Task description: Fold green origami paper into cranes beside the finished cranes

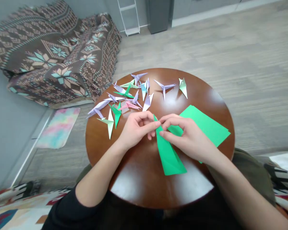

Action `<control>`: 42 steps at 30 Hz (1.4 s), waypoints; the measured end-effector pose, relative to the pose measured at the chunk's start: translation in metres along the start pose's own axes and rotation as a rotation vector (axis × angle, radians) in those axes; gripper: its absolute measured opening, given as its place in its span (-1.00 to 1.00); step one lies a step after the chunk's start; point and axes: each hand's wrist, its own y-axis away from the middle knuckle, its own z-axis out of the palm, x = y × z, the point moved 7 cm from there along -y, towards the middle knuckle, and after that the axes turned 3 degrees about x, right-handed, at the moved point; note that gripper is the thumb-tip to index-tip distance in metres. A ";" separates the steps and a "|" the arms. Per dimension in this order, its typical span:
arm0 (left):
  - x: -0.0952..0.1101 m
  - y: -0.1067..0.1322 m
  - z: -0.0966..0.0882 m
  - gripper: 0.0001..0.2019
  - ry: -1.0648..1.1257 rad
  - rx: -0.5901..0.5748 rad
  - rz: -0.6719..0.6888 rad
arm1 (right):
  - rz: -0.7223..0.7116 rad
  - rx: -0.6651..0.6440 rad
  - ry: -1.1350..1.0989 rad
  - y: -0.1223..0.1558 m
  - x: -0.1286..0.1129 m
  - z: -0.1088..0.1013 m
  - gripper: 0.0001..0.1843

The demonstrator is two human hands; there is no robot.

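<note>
Ok so the paper [169, 158] is pinched near its narrow tip by the left hand [139, 126] and right hand [184, 134], over the table [139, 163]. Edges should probably be matched there 1st, then creases pressed lightly so skew's avoided.

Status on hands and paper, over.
Left hand and right hand holding folded green paper. Green sheets beneath right hand. Origami cranes farther back, not blocking.
</note>
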 end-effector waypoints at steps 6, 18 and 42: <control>-0.003 -0.002 -0.005 -0.76 0.064 0.009 0.025 | 0.011 -0.041 0.009 0.000 0.001 0.002 -0.81; -0.002 0.000 0.005 -0.74 0.022 -0.135 -0.062 | -0.112 0.125 0.122 0.003 -0.008 -0.005 -0.85; 0.002 -0.007 -0.015 -0.66 0.099 0.074 0.130 | 0.143 0.312 -0.261 -0.008 0.032 -0.049 -0.47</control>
